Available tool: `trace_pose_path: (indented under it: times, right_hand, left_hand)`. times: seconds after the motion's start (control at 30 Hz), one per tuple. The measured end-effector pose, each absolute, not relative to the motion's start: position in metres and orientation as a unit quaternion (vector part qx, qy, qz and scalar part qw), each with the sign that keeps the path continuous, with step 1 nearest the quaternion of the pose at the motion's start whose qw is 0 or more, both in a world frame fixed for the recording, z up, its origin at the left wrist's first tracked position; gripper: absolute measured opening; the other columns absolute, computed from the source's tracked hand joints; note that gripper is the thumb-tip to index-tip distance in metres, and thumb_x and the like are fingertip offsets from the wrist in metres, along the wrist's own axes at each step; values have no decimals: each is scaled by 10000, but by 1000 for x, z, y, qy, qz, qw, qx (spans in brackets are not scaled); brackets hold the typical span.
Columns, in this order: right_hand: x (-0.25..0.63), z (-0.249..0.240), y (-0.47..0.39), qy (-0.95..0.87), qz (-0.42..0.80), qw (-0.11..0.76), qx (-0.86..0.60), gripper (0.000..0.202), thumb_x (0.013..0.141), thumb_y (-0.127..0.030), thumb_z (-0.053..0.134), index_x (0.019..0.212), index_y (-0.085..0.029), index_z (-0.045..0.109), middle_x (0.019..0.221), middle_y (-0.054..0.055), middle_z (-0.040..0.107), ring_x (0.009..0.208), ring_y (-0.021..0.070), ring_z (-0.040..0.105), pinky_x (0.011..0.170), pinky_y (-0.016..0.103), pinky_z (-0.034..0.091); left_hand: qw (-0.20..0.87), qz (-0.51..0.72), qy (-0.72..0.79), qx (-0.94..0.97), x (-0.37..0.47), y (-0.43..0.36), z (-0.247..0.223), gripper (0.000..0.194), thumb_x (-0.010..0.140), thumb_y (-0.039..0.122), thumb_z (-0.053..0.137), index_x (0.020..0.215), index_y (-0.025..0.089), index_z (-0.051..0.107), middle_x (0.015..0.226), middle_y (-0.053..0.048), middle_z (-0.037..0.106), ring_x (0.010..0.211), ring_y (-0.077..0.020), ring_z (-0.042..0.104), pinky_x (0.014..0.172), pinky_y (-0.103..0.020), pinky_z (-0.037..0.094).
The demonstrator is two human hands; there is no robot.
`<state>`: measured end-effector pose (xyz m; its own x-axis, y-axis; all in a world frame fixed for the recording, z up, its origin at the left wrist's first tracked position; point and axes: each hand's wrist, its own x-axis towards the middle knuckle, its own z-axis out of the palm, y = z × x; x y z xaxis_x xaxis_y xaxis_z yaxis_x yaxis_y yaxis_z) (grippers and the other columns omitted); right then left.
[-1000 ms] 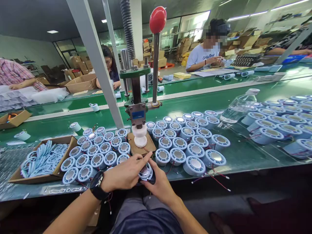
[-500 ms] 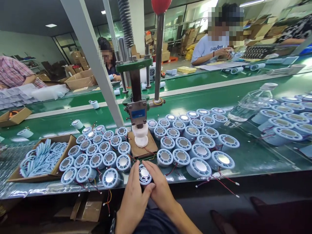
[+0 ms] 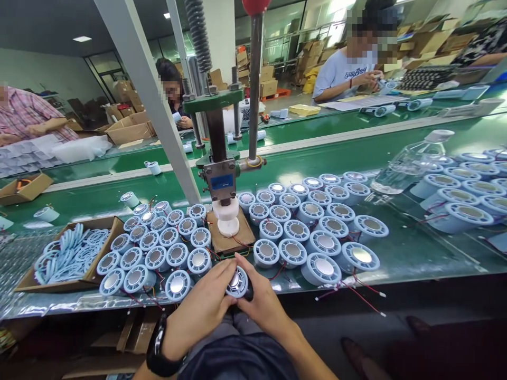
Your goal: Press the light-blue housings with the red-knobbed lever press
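Grips a seemingly ringed blue unit [image 3: 236, 283] between left hand [image 3: 200, 298] and right hand [image 3: 267, 303] at six o'clock from the press [image 3: 222, 182], with ringed units [image 3: 135, 278] at eight and three, loose rings [image 3: 75, 253] unused at nine.

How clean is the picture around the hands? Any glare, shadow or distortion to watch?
Head view: the blue unit between the left hand and right hand reads fairly clearly; glare whitens some metal discs and patches of the green work surface; the floor sinks into deep shadow; towards the right edge, wide-angle distortion appears to stretch the units.
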<state>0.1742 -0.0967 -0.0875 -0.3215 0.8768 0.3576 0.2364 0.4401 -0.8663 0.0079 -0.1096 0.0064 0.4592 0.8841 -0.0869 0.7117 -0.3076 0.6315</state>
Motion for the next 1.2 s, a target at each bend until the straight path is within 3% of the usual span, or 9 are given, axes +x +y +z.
trace_pose_path:
  times: [0.17, 0.33, 0.53, 0.83, 0.9, 1.0, 1.1, 1.2]
  right_hand:
    - [170, -90, -100, -720, 341, 447, -406, 728, 767, -136, 633, 1466, -195, 435, 1395, 95, 545, 1267, 215, 575, 1078, 331, 493]
    - [169, -90, -102, -723, 334, 448, -406, 783, 747, -106, 617, 1492, -191, 392, 1374, 95, 564, 1240, 211, 596, 1053, 315, 510]
    - [169, -92, -102, -721, 330, 444, -417, 803, 768, -133, 631, 1518, -207, 355, 1326, 90, 601, 1207, 210, 618, 1039, 329, 520]
    - [161, -96, -110, -729, 266, 459, -433, 862, 816, -122, 589, 1578, -216, 197, 1326, 101, 599, 1190, 210, 628, 995, 317, 551]
    - [158, -99, -113, -741, 222, 459, -437, 791, 840, -107, 536, 1568, -213, 242, 1371, 115, 560, 1238, 223, 595, 1023, 347, 539]
    - [154, -103, -116, -759, 185, 451, -431, 741, 872, -89, 456, 1570, -215, 241, 1427, 124, 501, 1294, 235, 544, 1050, 399, 524]
    - [159, -103, -117, -775, 194, 419, -431, 756, 884, -57, 389, 1587, -232, 171, 1442, 121, 483, 1318, 224, 519, 1060, 415, 518]
    - [177, -84, -116, -819, 223, 348, -398, 774, 877, -60, 403, 1590, -227, 153, 1468, 121, 452, 1338, 222, 502, 1065, 395, 522]
  left_hand:
    - [324, 162, 561, 744, 5, -111, 0, 742, 849, 110, 535, 1537, 210, 276, 1562, -109, 372, 1460, -266, 331, 1205, -511, 300]
    - [350, 180, 557, 732, 8, -114, 3, 839, 816, 96, 552, 1563, 214, 188, 1570, -91, 361, 1458, -252, 337, 1205, -474, 306]
    - [354, 167, 576, 718, 4, -114, 3, 819, 822, 123, 575, 1556, 225, 226, 1554, -92, 391, 1442, -278, 364, 1192, -508, 309]
    - [379, 223, 565, 698, 6, -117, -6, 901, 794, 56, 552, 1572, 254, 143, 1513, -93, 457, 1417, -272, 405, 1191, -508, 318]
    - [398, 234, 564, 685, 9, -122, -11, 892, 812, 63, 524, 1576, 252, 103, 1539, -95, 419, 1439, -266, 369, 1206, -510, 292]
    - [387, 264, 582, 664, 20, -132, -30, 791, 904, 142, 448, 1574, 216, 35, 1625, -118, 224, 1508, -261, 199, 1232, -518, 225]
    - [350, 292, 616, 643, 32, -140, -52, 654, 971, 245, 386, 1554, 179, 97, 1642, -141, 134, 1525, -267, 114, 1237, -529, 207]
    - [329, 332, 620, 630, 38, -138, -64, 569, 956, 255, 420, 1495, 172, 255, 1581, -158, 304, 1480, -273, 280, 1211, -527, 278]
